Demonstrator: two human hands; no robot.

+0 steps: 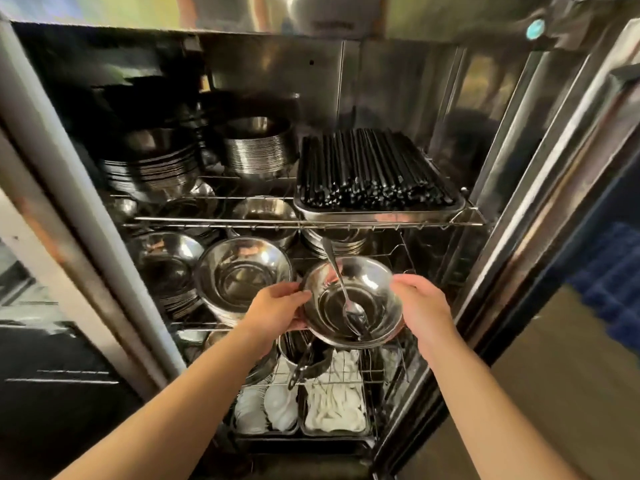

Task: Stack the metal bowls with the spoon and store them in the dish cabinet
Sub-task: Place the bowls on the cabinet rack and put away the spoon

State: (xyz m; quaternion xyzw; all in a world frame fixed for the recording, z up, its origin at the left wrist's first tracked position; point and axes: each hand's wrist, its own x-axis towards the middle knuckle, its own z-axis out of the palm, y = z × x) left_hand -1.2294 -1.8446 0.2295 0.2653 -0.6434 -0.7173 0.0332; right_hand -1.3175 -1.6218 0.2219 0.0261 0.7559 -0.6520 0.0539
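Dim, steel glare, wide-angle bowing, soft edges

A tray of black chopsticks (pixel 377 169) was set on the top rack; far below it, white spoons (pixel 334 407) were kept in bottom trays.

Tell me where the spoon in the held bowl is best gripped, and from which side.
Grip the spoon by its upper handle, coming from above and behind the metal bowl. The handle juts past the far rim, free of the left hand and right hand on the sides.
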